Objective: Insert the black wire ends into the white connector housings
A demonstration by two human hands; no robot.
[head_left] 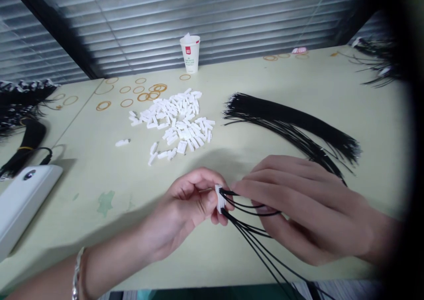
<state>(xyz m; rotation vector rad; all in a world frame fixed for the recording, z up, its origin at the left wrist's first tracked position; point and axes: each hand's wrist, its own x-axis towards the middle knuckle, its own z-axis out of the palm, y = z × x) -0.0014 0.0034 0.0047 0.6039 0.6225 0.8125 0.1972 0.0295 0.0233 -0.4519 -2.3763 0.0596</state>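
Note:
A small white connector housing [220,199] is pinched between the thumb and fingers of my left hand [194,200]. Several black wires [251,229] run out of its right side, some hanging down past the table's front edge. My right hand [308,207] is close on the right, its fingers closed around some of the black wires near the housing; its fingertips are partly hidden. Beyond the hands lies a loose heap of white connector housings [179,114]. Right of that heap, a thick bundle of cut black wires [291,119] rests on the table.
A paper cup [191,55] stands at the back by the blinds. Rubber bands [153,92] are scattered left of it. At left are a white device [28,203] with a cable and black wire bundles [23,101]. More wires [377,61] lie at the far right.

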